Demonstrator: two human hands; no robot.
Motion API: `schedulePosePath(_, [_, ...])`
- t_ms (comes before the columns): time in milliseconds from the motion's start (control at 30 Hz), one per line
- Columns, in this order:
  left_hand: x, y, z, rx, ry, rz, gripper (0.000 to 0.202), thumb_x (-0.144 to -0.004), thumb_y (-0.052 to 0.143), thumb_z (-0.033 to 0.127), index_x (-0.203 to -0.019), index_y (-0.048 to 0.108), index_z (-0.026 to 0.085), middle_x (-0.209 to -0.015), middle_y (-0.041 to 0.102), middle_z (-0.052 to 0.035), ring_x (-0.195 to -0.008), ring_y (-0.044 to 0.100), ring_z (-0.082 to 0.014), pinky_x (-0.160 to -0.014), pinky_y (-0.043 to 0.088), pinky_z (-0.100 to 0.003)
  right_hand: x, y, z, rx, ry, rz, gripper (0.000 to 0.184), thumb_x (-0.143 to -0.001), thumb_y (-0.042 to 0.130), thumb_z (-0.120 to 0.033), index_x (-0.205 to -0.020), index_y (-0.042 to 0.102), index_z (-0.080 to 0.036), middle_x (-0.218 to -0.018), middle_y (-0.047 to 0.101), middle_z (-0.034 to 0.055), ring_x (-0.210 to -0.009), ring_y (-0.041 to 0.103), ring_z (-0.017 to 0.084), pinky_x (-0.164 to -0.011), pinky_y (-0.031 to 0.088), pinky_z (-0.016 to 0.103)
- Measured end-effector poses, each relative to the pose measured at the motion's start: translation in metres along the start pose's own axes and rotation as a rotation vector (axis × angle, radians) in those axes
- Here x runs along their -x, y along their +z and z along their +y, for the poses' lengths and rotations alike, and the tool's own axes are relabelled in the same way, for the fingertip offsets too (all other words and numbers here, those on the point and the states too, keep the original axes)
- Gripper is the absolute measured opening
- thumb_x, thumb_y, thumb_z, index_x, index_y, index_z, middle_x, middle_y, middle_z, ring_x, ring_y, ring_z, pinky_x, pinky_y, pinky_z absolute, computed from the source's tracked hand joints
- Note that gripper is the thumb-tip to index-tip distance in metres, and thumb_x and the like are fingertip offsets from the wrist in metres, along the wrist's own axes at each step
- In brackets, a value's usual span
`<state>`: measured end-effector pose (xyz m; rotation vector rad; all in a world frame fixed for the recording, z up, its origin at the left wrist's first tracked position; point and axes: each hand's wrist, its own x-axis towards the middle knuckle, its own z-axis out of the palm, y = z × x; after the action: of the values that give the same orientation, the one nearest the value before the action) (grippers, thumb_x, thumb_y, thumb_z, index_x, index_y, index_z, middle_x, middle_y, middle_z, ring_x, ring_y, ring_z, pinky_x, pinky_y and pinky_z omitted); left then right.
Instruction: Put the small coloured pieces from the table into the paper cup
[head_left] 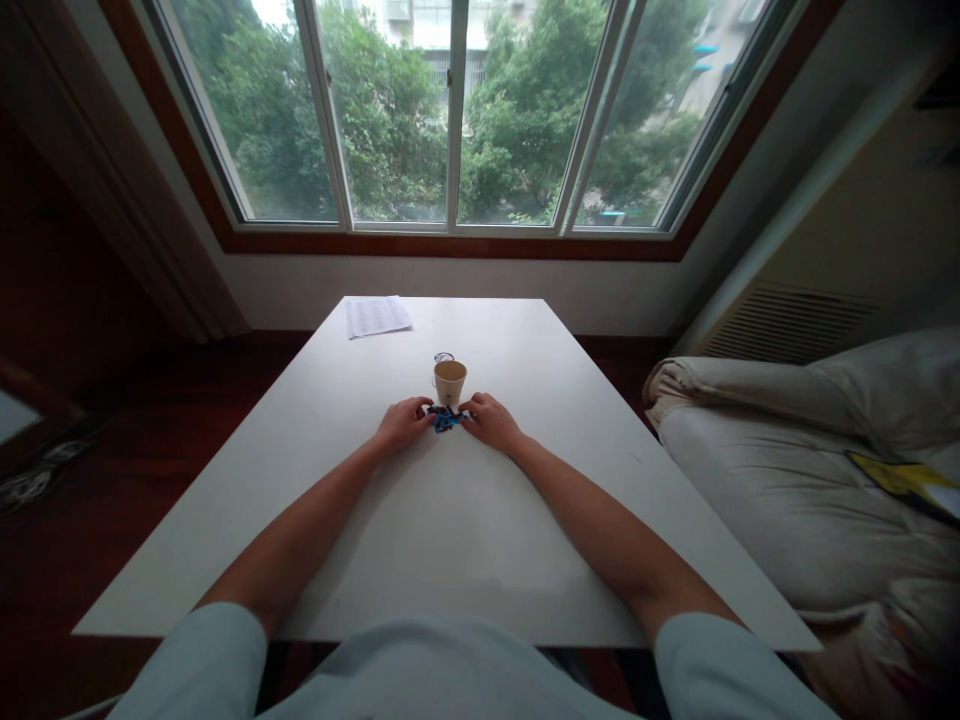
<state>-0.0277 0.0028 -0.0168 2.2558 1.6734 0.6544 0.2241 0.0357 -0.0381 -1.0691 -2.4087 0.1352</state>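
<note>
Both my arms reach out over a white table point(450, 520). My left hand point(403, 421) and my right hand point(491, 419) rest on the tabletop with fingers curled, meeting over a small blue and dark tangle point(446, 419) that lies between their fingertips. Both hands pinch or touch this tangle; what it is I cannot make out. Just behind it stands an upright paper cup point(449, 381), tan inside. A small dark looped thing point(443, 356) lies right behind the cup.
A printed sheet of paper point(377, 315) lies at the table's far left corner. A wide window point(457, 115) with trees outside fills the far wall. A pale cushioned sofa point(817, 470) stands to the right, with a yellow item point(904, 480) on it.
</note>
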Motion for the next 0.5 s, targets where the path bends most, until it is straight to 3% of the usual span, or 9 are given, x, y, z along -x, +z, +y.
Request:
schedulePosePath(200, [0.006, 0.000, 0.010, -0.056, 0.085, 0.001, 0.059, -0.078, 0.069, 0.050, -0.132, 0.058, 0.028, -0.106, 0.067, -0.0058, -0.093, 0.063, -0.0223, -0.083, 0.045, -0.030, 0.000, -0.001, 0.001, -0.005, 0.054, 0.007, 0.022, -0.091, 0.062, -0.028, -0.111, 0.069, -0.022, -0.094, 0.059, 0.0055, -0.093, 0.053, 0.019, -0.085, 0.044, 0.030])
schedulePosePath(500, [0.009, 0.005, 0.016, -0.064, 0.035, 0.048, 0.045, -0.085, 0.063, 0.034, -0.130, 0.059, 0.029, -0.108, 0.064, -0.0068, -0.098, 0.062, -0.0223, -0.084, 0.045, -0.030, 0.001, -0.002, 0.005, 0.034, 0.164, 0.048, 0.021, -0.095, 0.053, -0.019, -0.107, 0.069, -0.022, -0.100, 0.060, 0.0068, -0.099, 0.053, 0.019, -0.089, 0.043, 0.029])
